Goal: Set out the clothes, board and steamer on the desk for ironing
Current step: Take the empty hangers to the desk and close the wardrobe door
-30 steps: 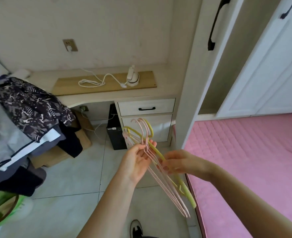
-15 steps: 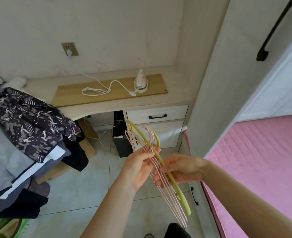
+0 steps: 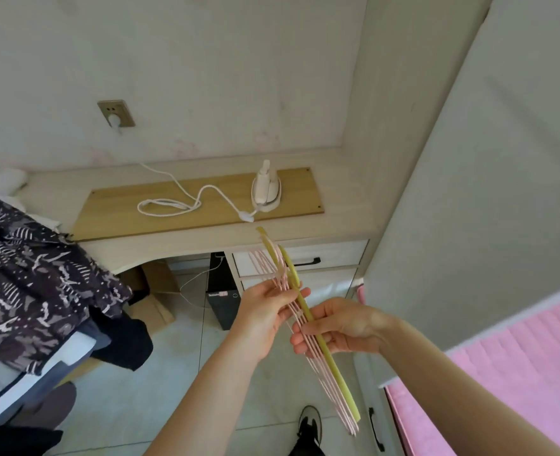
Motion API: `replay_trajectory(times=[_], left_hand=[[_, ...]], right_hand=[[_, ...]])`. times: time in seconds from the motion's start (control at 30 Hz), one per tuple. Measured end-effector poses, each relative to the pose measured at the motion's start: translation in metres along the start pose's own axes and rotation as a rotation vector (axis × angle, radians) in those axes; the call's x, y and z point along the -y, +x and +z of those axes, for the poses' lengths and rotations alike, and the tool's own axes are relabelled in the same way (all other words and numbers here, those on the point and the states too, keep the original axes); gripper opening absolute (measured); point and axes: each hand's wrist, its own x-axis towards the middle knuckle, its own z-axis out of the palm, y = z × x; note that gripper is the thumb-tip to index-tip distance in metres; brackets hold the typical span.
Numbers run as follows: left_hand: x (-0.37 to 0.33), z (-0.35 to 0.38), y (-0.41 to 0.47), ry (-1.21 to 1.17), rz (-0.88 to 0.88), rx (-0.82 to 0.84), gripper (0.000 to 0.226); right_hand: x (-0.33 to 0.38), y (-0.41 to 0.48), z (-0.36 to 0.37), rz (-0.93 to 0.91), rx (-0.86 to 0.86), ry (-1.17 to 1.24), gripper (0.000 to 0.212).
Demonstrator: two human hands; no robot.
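Pink and yellow hangers (image 3: 336, 383) sit bunched between our left hand (image 3: 262, 320) and right hand (image 3: 347, 327), the fingers (image 3: 292, 299) of both curled round them. The steamer (image 3: 266, 189) stands on the board (image 3: 124, 212) on the tabletop (image 3: 344, 222), and the clothes (image 3: 35, 284) lie heaped at left, off it. We judge that the loosely held hangers could slip out and fall.

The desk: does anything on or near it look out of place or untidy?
Two things. The white cord lies in loose loops across the board, where clothes would go. The clothes are a rumpled heap at the left, not spread on the desk. The steamer itself stands upright.
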Motion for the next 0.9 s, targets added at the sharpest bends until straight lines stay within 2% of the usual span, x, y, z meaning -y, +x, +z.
replay_trajectory(times=[0.27,0.37,0.47,0.57,0.67,0.9], left_hand=[[-0.036,0.023,0.072,0.166,-0.035,-0.042,0.030],[-0.047,0.026,0.094,0.428,0.002,-0.063,0.041],[-0.069,0.031,0.116,0.642,0.115,-0.116,0.051],[-0.100,0.042,0.134,0.616,0.210,0.079,0.033],[-0.130,0.058,0.157,0.519,0.206,0.225,0.025],[-0.179,0.087,0.227,0.529,0.128,0.552,0.046]], right_hand=[[0.050,0.017,-0.051,-0.063,-0.109,0.042,0.021],[0.061,0.022,-0.067,-0.066,-0.145,0.066,0.019],[0.072,0.031,-0.082,-0.071,-0.185,0.091,0.017],[0.086,0.042,-0.097,-0.071,-0.232,0.103,0.017],[0.104,0.053,-0.111,-0.077,-0.283,0.090,0.019],[0.155,0.078,-0.139,-0.140,-0.396,0.116,0.023]])
